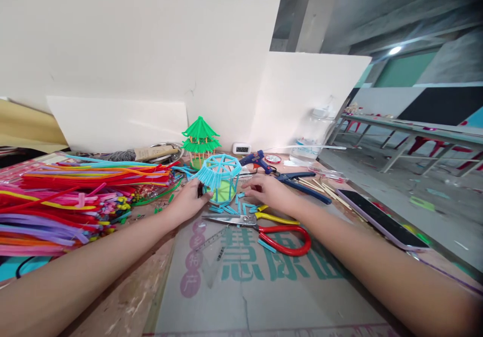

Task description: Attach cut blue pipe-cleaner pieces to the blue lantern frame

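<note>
A small light-blue pavilion model (221, 174) made of pipe cleaners stands on the cardboard sheet (241, 281), with a green disc at its base. My left hand (190, 199) grips the model's left side near the base. My right hand (264, 188) rests at its right side, fingers curled over short blue pieces (236, 208) scattered in front. Whether those fingers pinch one is hidden.
A thick pile of coloured pipe cleaners (71, 201) lies at left. Red-handled scissors (271, 231) lie in front of the model. A finished green pavilion (199, 138), a blue glue gun (258, 160), blue pliers (298, 181), wooden sticks and a phone (381, 219) are about.
</note>
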Available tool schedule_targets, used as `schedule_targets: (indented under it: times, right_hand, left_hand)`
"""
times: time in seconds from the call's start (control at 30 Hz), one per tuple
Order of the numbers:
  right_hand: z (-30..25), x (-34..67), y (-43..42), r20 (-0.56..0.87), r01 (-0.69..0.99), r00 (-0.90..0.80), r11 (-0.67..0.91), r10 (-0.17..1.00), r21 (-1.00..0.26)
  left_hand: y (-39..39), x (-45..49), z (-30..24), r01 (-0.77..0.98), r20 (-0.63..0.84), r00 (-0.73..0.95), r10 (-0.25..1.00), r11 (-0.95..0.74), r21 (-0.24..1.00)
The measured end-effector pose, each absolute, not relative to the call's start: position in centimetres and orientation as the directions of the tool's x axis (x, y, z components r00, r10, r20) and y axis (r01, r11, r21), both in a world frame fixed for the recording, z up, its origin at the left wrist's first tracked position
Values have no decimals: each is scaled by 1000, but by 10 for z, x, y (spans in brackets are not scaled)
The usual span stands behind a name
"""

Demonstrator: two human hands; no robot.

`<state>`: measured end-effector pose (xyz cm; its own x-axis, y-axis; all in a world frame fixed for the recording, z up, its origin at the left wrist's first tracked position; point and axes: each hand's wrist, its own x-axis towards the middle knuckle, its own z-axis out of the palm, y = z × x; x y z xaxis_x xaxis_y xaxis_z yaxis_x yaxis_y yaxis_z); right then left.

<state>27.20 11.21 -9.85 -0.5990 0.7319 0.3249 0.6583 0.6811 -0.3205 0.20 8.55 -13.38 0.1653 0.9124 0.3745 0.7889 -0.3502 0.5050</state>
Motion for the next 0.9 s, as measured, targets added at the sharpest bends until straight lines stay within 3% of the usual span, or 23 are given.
schedule_targets:
  times: [0.23, 0.5, 0.73, 0.83, 0.9]
  right_hand:
    - [-110, 269, 111, 378, 641, -642, 738, 667, -213]
    - [-112, 267, 107, 423, 736, -479, 614, 770, -284]
    - [-108, 267, 104, 440, 718, -491, 636, 752, -284]
    - [-95, 266, 95, 568, 707, -484, 680, 665, -194]
    - [-84, 263, 86, 688, 669, -518, 742, 509, -46]
  left_hand:
    - [85, 3, -134, 806, 374, 145, 916, -328, 493]
    - [86, 1, -133, 705, 424, 192, 885, -425, 568]
    - [83, 0, -130, 689, 440, 188, 878, -437, 578]
    - [82, 0, -130, 689, 443, 183, 878, -436, 579]
    - [81, 1, -130, 677, 446, 162, 881, -427, 599]
